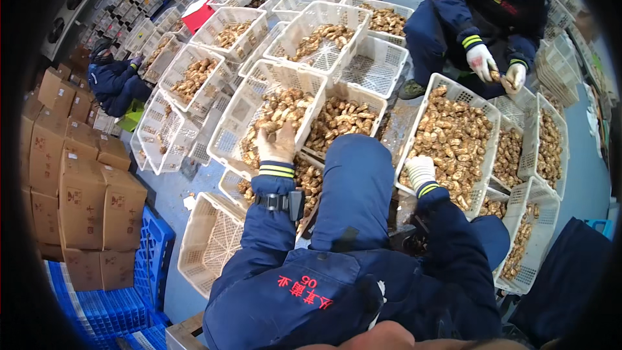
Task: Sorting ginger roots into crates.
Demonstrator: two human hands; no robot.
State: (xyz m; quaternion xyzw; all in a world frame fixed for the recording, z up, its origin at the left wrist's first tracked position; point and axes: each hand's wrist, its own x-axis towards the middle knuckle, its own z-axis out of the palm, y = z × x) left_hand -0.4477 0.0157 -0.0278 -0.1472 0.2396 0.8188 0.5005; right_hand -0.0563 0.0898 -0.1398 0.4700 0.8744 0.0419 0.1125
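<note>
My left hand (276, 144), in a pale glove, reaches into a tilted white slatted crate (220, 131) left of my knee. Its thumb and fingers close around a mushroom, with a heap of brown-and-cream mushrooms (285, 105) just beyond. On the right, my gloved right hand (421, 172) is at the near left corner of a large white crate (494, 149) filled with similar mushrooms (451, 135). Its fingers are curled together; whatever they may hold is hidden. Between the two hands, another crate of mushrooms (343, 120) sits beyond my knee.
Opposite me at the right, a person (483, 26) in white gloves handles a mushroom. A second person (116, 78) crouches far left. Many crates (321, 35) surround me, some stacked. An empty crate (210, 236), cardboard boxes (84, 201) and blue pallets (154, 259) stand at left.
</note>
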